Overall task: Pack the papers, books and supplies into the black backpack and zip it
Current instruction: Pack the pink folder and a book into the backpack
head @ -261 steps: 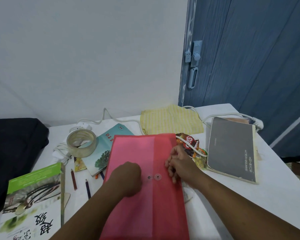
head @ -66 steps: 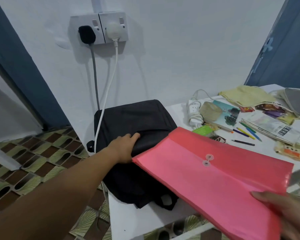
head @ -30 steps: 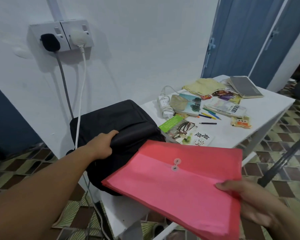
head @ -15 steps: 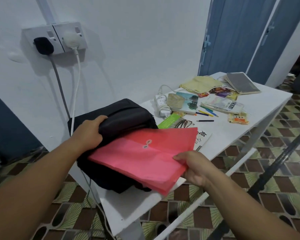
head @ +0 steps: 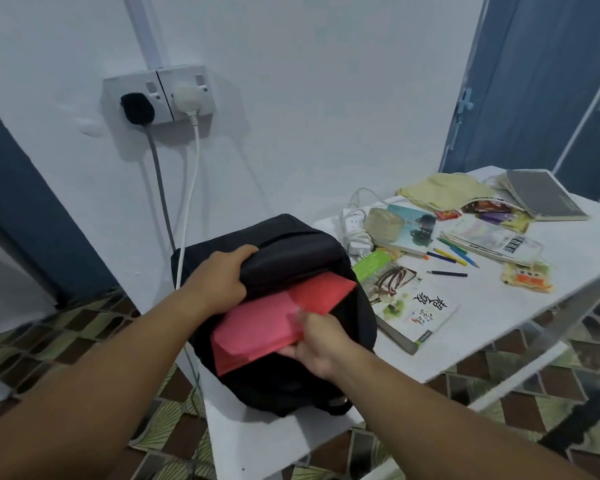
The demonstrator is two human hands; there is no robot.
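The backpack (head: 284, 258) sits on the bench (head: 492, 327), at its left end below the wall socket (head: 160, 95). An envelope folder (head: 274, 317) lies partly inside the backpack's mouth. Right of the backpack lies a book (head: 413, 306), beyond it pencils (head: 451, 258), a tape roll (head: 383, 223) and a power strip (head: 354, 230)

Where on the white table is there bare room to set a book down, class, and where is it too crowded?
Free: the table's near right edge, between the book with Chinese characters and the orange-printed packet; also the near end in front of the black backpack. Crowded: the far stretch, with the tape roll, pencils and grey notebook.
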